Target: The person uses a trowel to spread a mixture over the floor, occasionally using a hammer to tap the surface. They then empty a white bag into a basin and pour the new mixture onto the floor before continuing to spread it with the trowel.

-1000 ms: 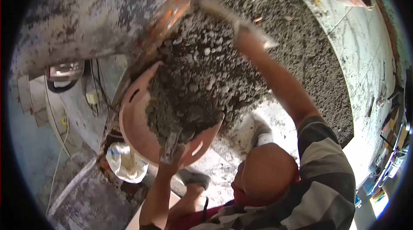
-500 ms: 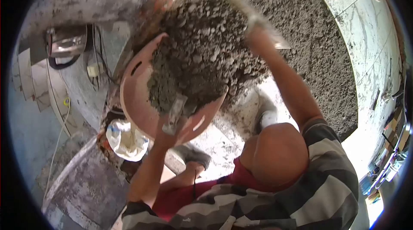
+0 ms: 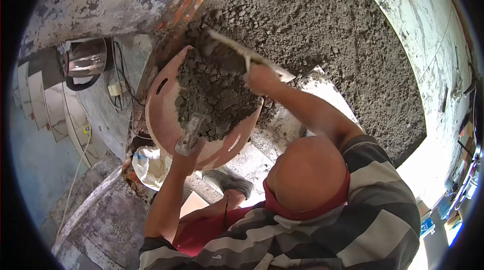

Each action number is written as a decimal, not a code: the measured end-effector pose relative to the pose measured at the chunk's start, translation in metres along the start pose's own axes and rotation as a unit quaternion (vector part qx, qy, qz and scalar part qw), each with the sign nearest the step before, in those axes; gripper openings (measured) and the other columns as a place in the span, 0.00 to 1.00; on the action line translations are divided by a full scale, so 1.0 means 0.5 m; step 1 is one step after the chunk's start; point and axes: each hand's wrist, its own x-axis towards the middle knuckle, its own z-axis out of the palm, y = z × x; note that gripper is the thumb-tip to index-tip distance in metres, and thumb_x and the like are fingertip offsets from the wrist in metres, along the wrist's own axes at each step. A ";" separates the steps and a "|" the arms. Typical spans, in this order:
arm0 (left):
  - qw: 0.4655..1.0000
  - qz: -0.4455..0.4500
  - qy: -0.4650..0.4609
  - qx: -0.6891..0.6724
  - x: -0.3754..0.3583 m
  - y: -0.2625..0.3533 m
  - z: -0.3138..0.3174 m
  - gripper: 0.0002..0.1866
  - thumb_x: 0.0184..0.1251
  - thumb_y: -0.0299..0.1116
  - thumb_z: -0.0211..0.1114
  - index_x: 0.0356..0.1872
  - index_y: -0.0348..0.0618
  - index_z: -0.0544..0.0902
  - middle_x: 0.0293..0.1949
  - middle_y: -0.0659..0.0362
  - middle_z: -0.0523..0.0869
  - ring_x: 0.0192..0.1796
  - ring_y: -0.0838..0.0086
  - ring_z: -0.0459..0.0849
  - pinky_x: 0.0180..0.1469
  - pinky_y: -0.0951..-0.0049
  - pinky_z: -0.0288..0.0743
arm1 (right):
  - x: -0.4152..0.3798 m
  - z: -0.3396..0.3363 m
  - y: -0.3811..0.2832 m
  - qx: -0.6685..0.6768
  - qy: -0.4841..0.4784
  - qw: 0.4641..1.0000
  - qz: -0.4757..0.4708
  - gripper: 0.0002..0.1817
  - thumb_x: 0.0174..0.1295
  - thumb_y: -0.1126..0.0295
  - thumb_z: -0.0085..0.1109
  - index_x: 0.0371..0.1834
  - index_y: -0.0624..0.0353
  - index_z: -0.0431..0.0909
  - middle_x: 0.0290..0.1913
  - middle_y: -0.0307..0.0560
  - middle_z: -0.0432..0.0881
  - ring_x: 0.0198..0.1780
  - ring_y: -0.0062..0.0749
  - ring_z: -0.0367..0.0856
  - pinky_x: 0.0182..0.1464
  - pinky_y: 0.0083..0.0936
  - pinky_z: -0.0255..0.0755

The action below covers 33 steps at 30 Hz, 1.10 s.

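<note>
float (image 3: 232, 45) sits in curled right hand (image 3: 263, 80), trowel (image 3: 192, 129) in curled left hand (image 3: 189, 149).

Pale floor (image 3: 258, 158) partly covered by grey mix (image 3: 365, 48)
The mix is spread beyond and to the right of the pink tub (image 3: 162, 113), itself set on the floor.

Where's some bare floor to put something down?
Mostly the dirt-specked white tiles, between the grey mix and the clutter at the picture's right edge. A small bright patch lies between the mix and right arm. It's crowded around the tub: heaped mix, left hand, right hand and their tools.
</note>
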 end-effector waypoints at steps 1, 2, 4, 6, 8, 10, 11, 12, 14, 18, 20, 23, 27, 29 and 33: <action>1.000 -0.007 0.003 0.003 -0.001 0.012 0.004 0.09 0.64 0.33 0.65 0.30 0.39 0.77 0.24 0.66 0.75 0.30 0.82 0.70 0.32 0.73 0.66 | -0.023 0.006 -0.027 -0.014 -0.011 0.999 -0.037 0.16 0.65 0.69 0.44 0.42 0.69 0.79 0.36 0.60 0.84 0.35 0.43 0.85 0.39 0.41 0.79; 1.000 -0.014 0.007 0.004 0.000 0.019 0.009 0.09 0.64 0.33 0.65 0.31 0.39 0.77 0.25 0.66 0.75 0.30 0.82 0.70 0.33 0.73 0.66 | -0.046 0.014 -0.052 -0.030 -0.023 0.997 -0.074 0.16 0.64 0.70 0.42 0.42 0.69 0.79 0.36 0.61 0.83 0.35 0.45 0.85 0.42 0.45 0.79; 0.999 -0.033 0.014 -0.031 0.001 0.010 0.022 0.09 0.64 0.34 0.66 0.34 0.39 0.78 0.27 0.65 0.76 0.32 0.81 0.71 0.33 0.73 0.67 | -0.059 0.085 -0.083 -0.003 0.016 0.995 -0.100 0.17 0.63 0.71 0.41 0.42 0.68 0.80 0.37 0.63 0.83 0.36 0.47 0.85 0.43 0.46 0.78; 0.999 -0.021 0.021 -0.033 0.008 0.009 0.021 0.10 0.64 0.35 0.66 0.37 0.39 0.79 0.29 0.65 0.77 0.33 0.81 0.72 0.34 0.73 0.68 | -0.058 0.065 -0.090 0.060 -0.011 0.995 -0.079 0.18 0.63 0.72 0.40 0.47 0.69 0.78 0.35 0.63 0.83 0.35 0.46 0.84 0.40 0.45 0.78; 1.000 0.006 0.029 -0.008 -0.003 0.009 0.019 0.12 0.65 0.35 0.66 0.41 0.38 0.79 0.30 0.64 0.78 0.33 0.80 0.72 0.35 0.74 0.69 | -0.062 -0.045 -0.062 0.055 0.027 0.997 -0.046 0.22 0.68 0.69 0.38 0.59 0.76 0.66 0.29 0.53 0.80 0.28 0.37 0.81 0.28 0.32 0.78; 1.000 0.002 -0.010 0.024 0.000 -0.015 -0.009 0.12 0.65 0.34 0.66 0.43 0.37 0.78 0.32 0.64 0.78 0.35 0.79 0.72 0.37 0.73 0.69 | 0.046 -0.064 0.104 -0.103 0.097 0.987 0.072 0.23 0.71 0.63 0.40 0.58 0.75 0.67 0.29 0.50 0.79 0.28 0.35 0.80 0.27 0.28 0.78; 0.999 -0.004 -0.033 0.039 -0.007 -0.026 -0.017 0.13 0.65 0.34 0.65 0.45 0.37 0.78 0.33 0.64 0.78 0.35 0.79 0.72 0.38 0.73 0.70 | 0.100 -0.075 0.186 -0.172 0.117 0.968 0.137 0.24 0.72 0.60 0.42 0.57 0.74 0.67 0.30 0.48 0.79 0.28 0.33 0.80 0.26 0.25 0.77; 0.999 -0.007 -0.029 0.025 -0.016 -0.026 -0.014 0.13 0.66 0.33 0.65 0.46 0.36 0.78 0.33 0.63 0.78 0.35 0.79 0.73 0.39 0.73 0.70 | 0.075 -0.127 0.208 -0.027 0.143 0.976 0.162 0.24 0.72 0.58 0.43 0.55 0.73 0.69 0.32 0.50 0.80 0.31 0.34 0.81 0.28 0.26 0.78; 1.000 0.004 -0.020 -0.002 -0.014 -0.012 -0.004 0.14 0.66 0.32 0.64 0.48 0.35 0.78 0.34 0.63 0.78 0.36 0.79 0.73 0.40 0.73 0.70 | 0.069 -0.146 0.199 0.115 0.138 0.968 0.177 0.24 0.72 0.58 0.44 0.54 0.73 0.71 0.36 0.54 0.81 0.35 0.37 0.83 0.31 0.28 0.80; 0.999 0.037 -0.012 -0.029 -0.010 -0.012 0.009 0.16 0.66 0.32 0.63 0.52 0.37 0.77 0.34 0.63 0.77 0.36 0.79 0.73 0.40 0.74 0.70 | 0.058 -0.050 0.081 0.016 0.013 0.998 0.057 0.20 0.71 0.64 0.43 0.53 0.72 0.72 0.43 0.62 0.81 0.39 0.48 0.84 0.37 0.35 0.81; 0.998 0.034 -0.019 -0.048 -0.018 -0.013 0.010 0.17 0.67 0.35 0.62 0.53 0.39 0.76 0.35 0.63 0.74 0.36 0.78 0.72 0.40 0.74 0.69 | 0.026 -0.020 0.010 0.061 -0.007 0.997 0.057 0.19 0.70 0.66 0.42 0.52 0.71 0.73 0.45 0.62 0.81 0.41 0.50 0.84 0.40 0.39 0.81; 0.999 -0.004 -0.030 -0.033 -0.016 -0.030 -0.006 0.16 0.67 0.34 0.62 0.52 0.39 0.76 0.35 0.62 0.75 0.37 0.77 0.73 0.41 0.74 0.70 | -0.025 -0.016 -0.042 0.080 -0.041 0.996 0.010 0.18 0.71 0.66 0.41 0.52 0.72 0.73 0.45 0.62 0.81 0.43 0.48 0.84 0.44 0.40 0.80; 1.000 0.008 0.005 0.010 -0.031 0.016 -0.012 0.12 0.66 0.33 0.62 0.46 0.39 0.77 0.35 0.63 0.77 0.38 0.77 0.74 0.41 0.73 0.70 | -0.025 -0.065 -0.073 -0.068 0.055 0.994 -0.065 0.18 0.72 0.66 0.39 0.51 0.71 0.73 0.42 0.62 0.82 0.42 0.45 0.84 0.42 0.39 0.79; 1.000 0.009 0.007 0.010 -0.038 0.007 -0.022 0.13 0.65 0.30 0.63 0.48 0.36 0.78 0.37 0.63 0.79 0.39 0.76 0.74 0.43 0.73 0.71 | 0.096 -0.141 -0.012 -0.124 0.139 0.982 -0.021 0.18 0.72 0.65 0.39 0.50 0.69 0.73 0.38 0.58 0.82 0.36 0.41 0.84 0.34 0.34 0.79; 1.000 -0.013 0.010 0.016 -0.058 -0.009 -0.038 0.08 0.64 0.26 0.62 0.42 0.37 0.78 0.30 0.66 0.74 0.33 0.80 0.70 0.35 0.76 0.67 | 0.190 -0.174 0.005 -0.166 0.136 0.975 0.052 0.17 0.72 0.66 0.39 0.47 0.68 0.74 0.35 0.54 0.82 0.31 0.35 0.83 0.29 0.28 0.79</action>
